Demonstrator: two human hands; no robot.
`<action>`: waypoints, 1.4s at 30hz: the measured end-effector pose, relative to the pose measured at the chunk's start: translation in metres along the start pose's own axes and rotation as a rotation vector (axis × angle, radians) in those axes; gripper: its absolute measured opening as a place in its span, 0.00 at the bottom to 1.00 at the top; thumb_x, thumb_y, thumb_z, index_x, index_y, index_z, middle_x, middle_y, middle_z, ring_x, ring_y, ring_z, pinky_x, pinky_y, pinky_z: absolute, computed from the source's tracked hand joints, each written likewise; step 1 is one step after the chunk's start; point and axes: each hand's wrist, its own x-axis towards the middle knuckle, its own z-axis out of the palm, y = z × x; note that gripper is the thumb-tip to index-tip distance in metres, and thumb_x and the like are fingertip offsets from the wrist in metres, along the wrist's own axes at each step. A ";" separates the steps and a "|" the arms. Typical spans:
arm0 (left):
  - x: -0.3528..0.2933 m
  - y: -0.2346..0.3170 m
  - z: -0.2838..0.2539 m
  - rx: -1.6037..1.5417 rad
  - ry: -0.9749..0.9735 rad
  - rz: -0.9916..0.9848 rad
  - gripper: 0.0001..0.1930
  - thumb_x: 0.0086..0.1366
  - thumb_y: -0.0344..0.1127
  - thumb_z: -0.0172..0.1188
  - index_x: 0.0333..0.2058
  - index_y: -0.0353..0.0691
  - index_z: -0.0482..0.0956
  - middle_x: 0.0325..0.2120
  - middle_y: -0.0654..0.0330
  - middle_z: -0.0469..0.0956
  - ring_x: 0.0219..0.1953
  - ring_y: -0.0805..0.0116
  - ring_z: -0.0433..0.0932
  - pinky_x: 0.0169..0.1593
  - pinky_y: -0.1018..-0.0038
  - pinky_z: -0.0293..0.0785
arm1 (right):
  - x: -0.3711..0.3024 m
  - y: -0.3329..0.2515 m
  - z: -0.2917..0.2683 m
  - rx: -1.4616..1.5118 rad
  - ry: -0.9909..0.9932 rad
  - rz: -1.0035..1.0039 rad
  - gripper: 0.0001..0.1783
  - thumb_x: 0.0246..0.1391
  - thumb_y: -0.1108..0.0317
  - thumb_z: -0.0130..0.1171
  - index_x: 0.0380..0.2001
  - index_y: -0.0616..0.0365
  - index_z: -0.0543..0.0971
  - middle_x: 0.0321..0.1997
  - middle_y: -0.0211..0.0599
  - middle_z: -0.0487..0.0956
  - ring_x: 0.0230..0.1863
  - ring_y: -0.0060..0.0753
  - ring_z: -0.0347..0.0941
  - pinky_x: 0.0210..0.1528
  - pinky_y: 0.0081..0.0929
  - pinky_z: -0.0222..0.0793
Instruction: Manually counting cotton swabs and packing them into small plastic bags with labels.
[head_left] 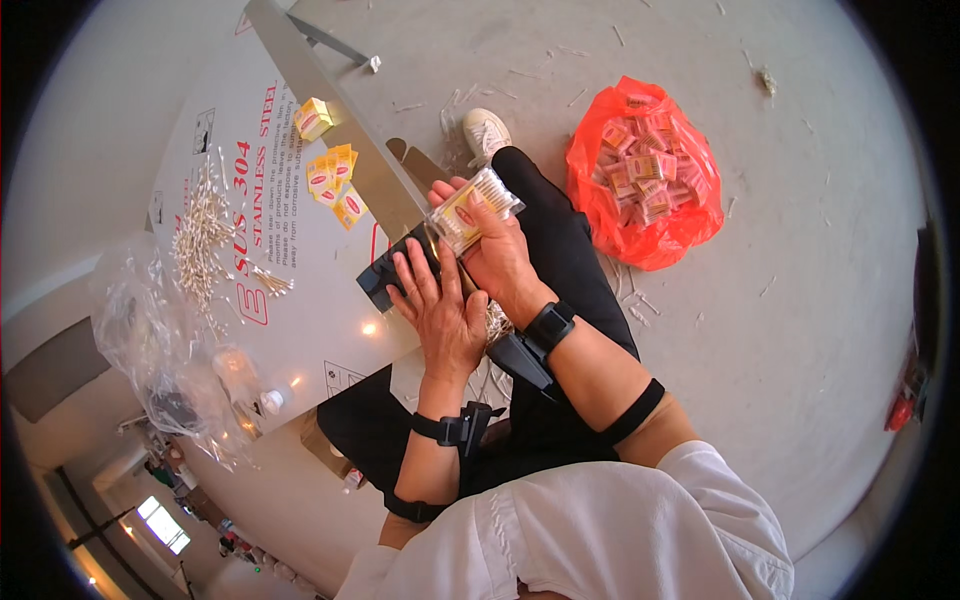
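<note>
Head view looks down on your two bare hands working over your lap, beside a white-filmed steel table top (300,300). Your right hand (500,250) is clenched around a small clear plastic packet of cotton swabs with a yellow label (473,208); the thumb lies along the packet's near edge and the fingers wrap its far side, so the packet sits tilted just above your fingertips, one end pointing toward the white shoe (486,132) on the floor. Your left hand (440,305) is released, its fingers spread flat and resting on a black rectangular device (385,278) at the table's edge; that device lies directly under those fingers and just left of your right palm. The two hands touch or nearly touch at the thumbs.

Beyond your left fingertips, further onto the table, lie a few small yellow-and-red paper labels (335,180) and one small yellow box (313,117). Well to the left of the same fingers lies a loose heap of white cotton swabs (200,245), and nearer you, a crumpled clear plastic bag (160,340).

Well apart to the right of your right fingers, on the grey concrete floor (800,300), sits an open red plastic bag full of finished swab packets (645,175). Both wrists carry black straps.
</note>
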 end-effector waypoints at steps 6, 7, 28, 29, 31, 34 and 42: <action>0.009 -0.006 -0.007 -0.016 -0.021 0.033 0.39 0.66 0.68 0.34 0.66 0.46 0.59 0.70 0.46 0.42 0.71 0.42 0.36 0.65 0.38 0.29 | -0.001 0.004 -0.001 -0.038 0.007 -0.022 0.21 0.63 0.67 0.52 0.56 0.65 0.67 0.56 0.47 0.75 0.59 0.41 0.70 0.63 0.37 0.65; 0.009 -0.008 -0.011 -0.037 -0.033 0.038 0.39 0.66 0.69 0.34 0.65 0.48 0.60 0.70 0.46 0.42 0.71 0.42 0.36 0.65 0.38 0.28 | -0.001 0.003 -0.003 -0.039 0.006 -0.023 0.21 0.63 0.67 0.52 0.56 0.65 0.67 0.56 0.47 0.75 0.59 0.41 0.70 0.63 0.37 0.65; 0.027 -0.010 -0.011 -0.622 0.293 -0.041 0.29 0.71 0.44 0.47 0.64 0.32 0.56 0.66 0.47 0.55 0.70 0.49 0.48 0.70 0.58 0.43 | 0.004 -0.028 0.006 -0.071 0.046 -0.216 0.29 0.62 0.60 0.55 0.63 0.59 0.63 0.57 0.47 0.74 0.58 0.40 0.70 0.59 0.37 0.67; 0.030 -0.011 -0.012 -0.610 0.294 -0.063 0.30 0.71 0.44 0.47 0.65 0.32 0.56 0.66 0.46 0.55 0.70 0.49 0.48 0.70 0.58 0.42 | 0.005 -0.029 0.008 -0.095 0.050 -0.222 0.29 0.62 0.62 0.55 0.63 0.60 0.62 0.55 0.48 0.75 0.56 0.38 0.73 0.58 0.35 0.69; 0.036 -0.010 -0.011 -0.447 0.261 -0.004 0.32 0.71 0.45 0.47 0.66 0.32 0.51 0.67 0.46 0.52 0.70 0.49 0.46 0.70 0.58 0.42 | 0.007 -0.030 0.008 -0.068 0.017 -0.188 0.28 0.62 0.64 0.55 0.62 0.61 0.63 0.55 0.48 0.76 0.56 0.39 0.73 0.57 0.35 0.69; 0.037 0.008 -0.004 -0.556 0.179 0.005 0.36 0.72 0.47 0.46 0.68 0.33 0.44 0.69 0.44 0.45 0.71 0.50 0.44 0.71 0.58 0.39 | 0.009 -0.030 0.006 -0.010 -0.043 -0.121 0.25 0.62 0.66 0.55 0.60 0.63 0.66 0.53 0.49 0.76 0.56 0.42 0.73 0.56 0.36 0.70; 0.036 0.008 0.000 -1.128 0.272 -0.088 0.35 0.74 0.50 0.40 0.68 0.31 0.44 0.69 0.47 0.44 0.72 0.57 0.42 0.72 0.61 0.35 | 0.011 -0.021 0.001 -0.214 -0.066 -0.167 0.15 0.62 0.71 0.51 0.48 0.68 0.76 0.52 0.47 0.77 0.54 0.38 0.75 0.56 0.33 0.72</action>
